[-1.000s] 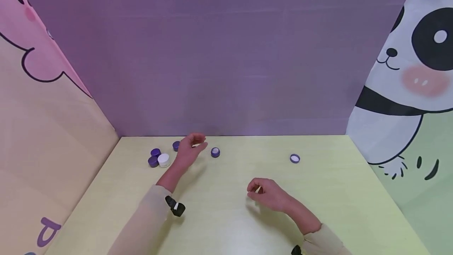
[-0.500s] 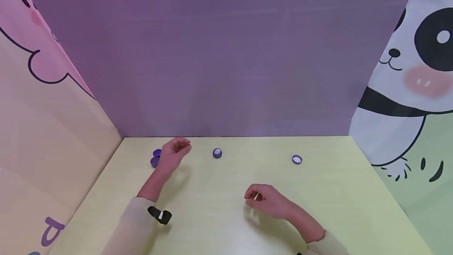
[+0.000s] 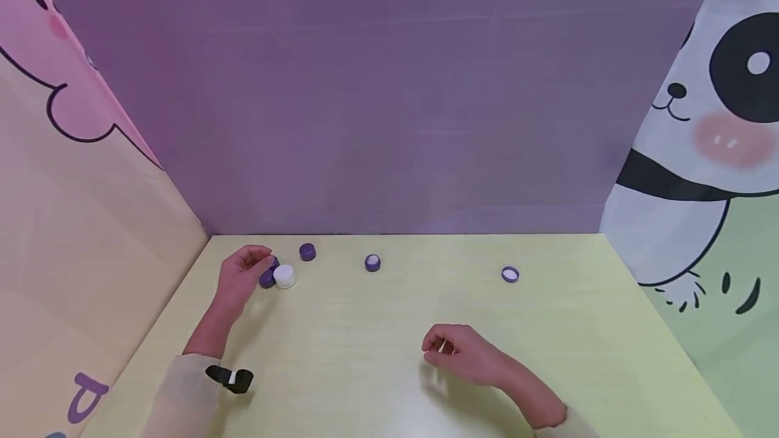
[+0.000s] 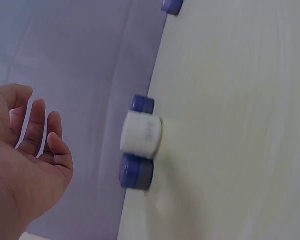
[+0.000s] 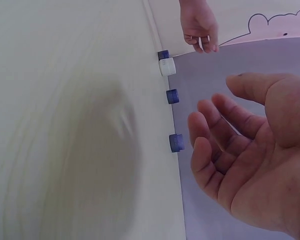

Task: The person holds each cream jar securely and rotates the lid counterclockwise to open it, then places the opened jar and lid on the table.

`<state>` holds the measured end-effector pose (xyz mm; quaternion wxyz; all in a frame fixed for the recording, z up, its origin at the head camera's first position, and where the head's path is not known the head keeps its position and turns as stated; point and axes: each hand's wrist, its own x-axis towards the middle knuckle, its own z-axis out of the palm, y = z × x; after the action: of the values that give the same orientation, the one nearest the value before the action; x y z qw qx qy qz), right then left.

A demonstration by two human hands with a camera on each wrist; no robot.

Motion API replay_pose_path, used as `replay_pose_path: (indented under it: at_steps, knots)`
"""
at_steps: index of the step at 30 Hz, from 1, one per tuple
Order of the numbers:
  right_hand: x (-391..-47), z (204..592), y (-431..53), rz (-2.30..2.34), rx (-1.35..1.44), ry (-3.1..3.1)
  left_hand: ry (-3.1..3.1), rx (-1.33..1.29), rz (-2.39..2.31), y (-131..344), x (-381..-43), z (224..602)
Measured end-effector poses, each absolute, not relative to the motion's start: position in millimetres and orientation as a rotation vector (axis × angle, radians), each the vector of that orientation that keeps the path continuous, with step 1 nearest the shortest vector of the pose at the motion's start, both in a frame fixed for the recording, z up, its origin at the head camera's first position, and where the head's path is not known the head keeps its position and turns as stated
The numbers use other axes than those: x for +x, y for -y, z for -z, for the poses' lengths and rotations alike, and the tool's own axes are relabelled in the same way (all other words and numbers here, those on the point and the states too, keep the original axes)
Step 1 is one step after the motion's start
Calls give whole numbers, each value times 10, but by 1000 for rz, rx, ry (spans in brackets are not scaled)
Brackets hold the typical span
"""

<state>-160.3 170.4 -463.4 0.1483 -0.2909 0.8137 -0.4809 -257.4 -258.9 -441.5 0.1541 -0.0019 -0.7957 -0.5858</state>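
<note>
My left hand (image 3: 239,279) hovers at the left end of the table, fingers loosely bent and nothing between them. Just right of its fingertips stands a cluster: a white round jar (image 3: 284,276), a small purple round jar (image 3: 267,279) touching it, and another purple jar (image 3: 276,263) partly hidden behind the fingers. In the left wrist view the white jar (image 4: 141,135) sits between purple ones, apart from the hand. My right hand (image 3: 465,355) hangs over the table's front middle, fingers loosely curved and holding nothing, its shadow below.
Behind the cluster is a single purple jar (image 3: 307,252). Farther right stands a purple jar with a pale top (image 3: 372,263). A shallow purple ring-shaped piece with a white centre (image 3: 510,274) lies on the right. A purple backdrop (image 3: 389,100) rises at the table's (image 3: 341,357) back edge.
My left hand has swept leftward across the cluster to its left side, uncovering the white jar and the back purple jar. The right hand has dropped slightly toward the front. The jars look unmoved.
</note>
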Motion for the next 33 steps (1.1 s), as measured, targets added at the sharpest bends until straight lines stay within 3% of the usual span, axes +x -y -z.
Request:
replay_pose_path:
  at_steps: [19,33]
  knots:
    - [-1506,4617,-1729,1376,-810,-2305,2655,-67,996,2891,-2621,4847]
    - [-1498,4622,-1709,1372,-778,-2283,2896,8,655,2752,-2683,4761]
